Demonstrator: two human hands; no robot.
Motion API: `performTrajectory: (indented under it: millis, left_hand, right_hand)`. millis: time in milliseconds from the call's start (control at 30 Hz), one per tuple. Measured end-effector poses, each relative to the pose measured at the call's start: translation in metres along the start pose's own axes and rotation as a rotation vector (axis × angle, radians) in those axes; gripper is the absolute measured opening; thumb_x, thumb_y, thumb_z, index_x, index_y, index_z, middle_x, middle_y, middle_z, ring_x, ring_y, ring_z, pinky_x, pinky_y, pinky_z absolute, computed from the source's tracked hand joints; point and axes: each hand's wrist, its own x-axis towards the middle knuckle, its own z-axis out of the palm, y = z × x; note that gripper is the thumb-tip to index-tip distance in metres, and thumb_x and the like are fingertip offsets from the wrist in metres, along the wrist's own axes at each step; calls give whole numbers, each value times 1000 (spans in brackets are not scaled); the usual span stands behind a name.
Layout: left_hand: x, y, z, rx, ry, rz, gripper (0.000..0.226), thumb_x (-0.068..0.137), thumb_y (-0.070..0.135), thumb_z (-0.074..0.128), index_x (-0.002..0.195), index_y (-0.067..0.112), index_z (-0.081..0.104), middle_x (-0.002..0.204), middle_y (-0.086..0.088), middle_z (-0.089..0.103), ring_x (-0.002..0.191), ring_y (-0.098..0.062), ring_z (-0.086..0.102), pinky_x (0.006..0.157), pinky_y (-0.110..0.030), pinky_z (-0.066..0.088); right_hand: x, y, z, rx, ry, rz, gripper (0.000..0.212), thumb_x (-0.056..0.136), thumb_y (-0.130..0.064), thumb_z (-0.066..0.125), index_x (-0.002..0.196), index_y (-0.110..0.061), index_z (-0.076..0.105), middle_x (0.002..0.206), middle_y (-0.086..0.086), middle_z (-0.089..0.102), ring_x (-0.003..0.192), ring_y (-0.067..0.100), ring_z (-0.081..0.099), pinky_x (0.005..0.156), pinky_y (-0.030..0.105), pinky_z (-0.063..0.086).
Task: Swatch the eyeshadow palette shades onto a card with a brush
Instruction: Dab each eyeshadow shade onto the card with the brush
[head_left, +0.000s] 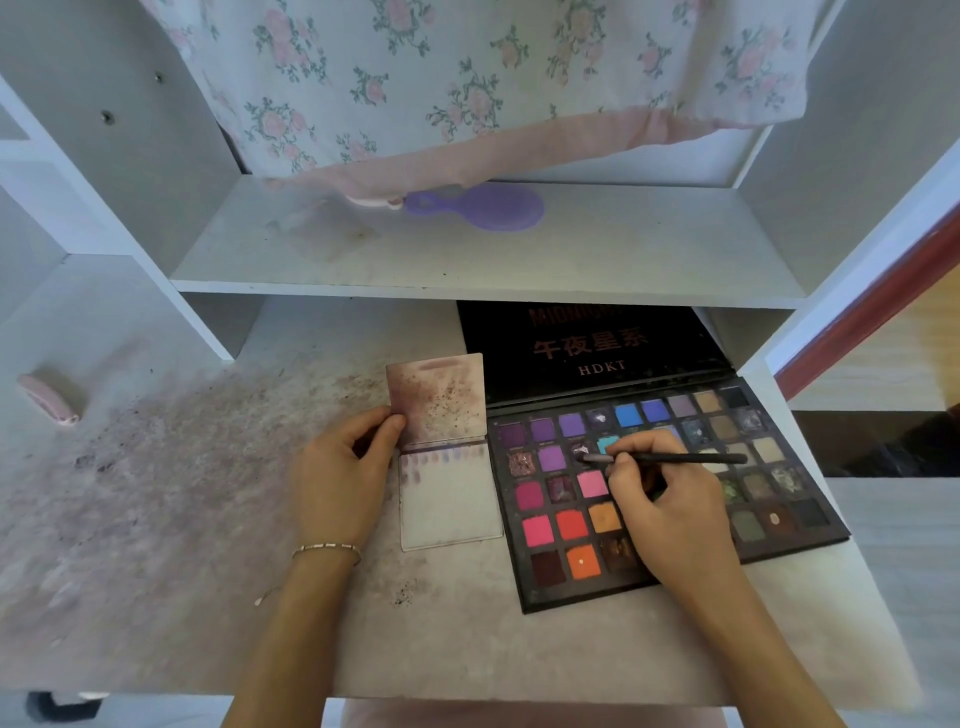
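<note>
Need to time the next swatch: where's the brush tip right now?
In the head view, the brush tip sits over a dark shimmery pan in the eyeshadow palette's second row, left of the right hand gripping it.

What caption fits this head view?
Right hand dips a brush into the palette; left hand holds the card.

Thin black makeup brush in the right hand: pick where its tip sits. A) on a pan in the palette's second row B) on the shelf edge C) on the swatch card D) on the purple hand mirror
A: the thin black makeup brush, gripped by the right hand, has its tip on a dark shimmery second-row pan of the open black eyeshadow palette.
</note>
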Motion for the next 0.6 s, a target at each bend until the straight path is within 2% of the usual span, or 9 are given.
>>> performTrajectory:
  millis: [67, 200, 267, 333, 600]
  left_hand:
    - [0, 0, 0, 3, 2, 7, 17, 83, 17, 63, 98, 13, 71, 83, 15, 62, 72, 8, 53, 67, -11, 39]
    - [0, 1, 0, 9, 5, 14, 16, 83, 16, 63, 97, 12, 72, 81, 16, 61, 72, 7, 54, 66, -8, 38]
    - [0, 1, 0, 11, 1, 7, 16, 83, 17, 63, 97, 12, 72, 81, 15, 61, 72, 3, 56, 66, -10, 39]
    - [0, 1, -1, 18, 0, 4, 17, 83, 18, 63, 97, 13, 72, 81, 16, 61, 72, 6, 54, 66, -9, 38]
    - [0, -1, -1, 17, -4, 1, 16, 84, 18, 63, 97, 14, 72, 82, 17, 61, 72, 10, 52, 66, -7, 37]
  right_hand:
    - [0, 0, 0, 5, 9, 11, 32, 83, -1, 54, 70, -30, 49, 58, -4, 56, 59, -6, 53, 50, 6, 40]
    - [-1, 0, -2, 20, 19, -1, 32, 84, 0, 53, 72, -30, 49, 62, 0, 58, 66, 4, 55, 53, 12, 42]
    - [-1, -1, -2, 9, 15, -1, 34, 83, 1, 53, 72, -31, 49, 61, -3, 57, 64, -1, 54, 54, 11, 42]
    - [-1, -1, -1, 4, 18, 9, 35, 83, 1, 53, 71, -31, 48, 60, -5, 55, 62, -5, 53, 53, 10, 42]
    - [-1, -1, -1, 14, 16, 17, 32, 82, 1, 53, 70, -29, 49, 60, -1, 56, 59, -6, 52, 51, 10, 41]
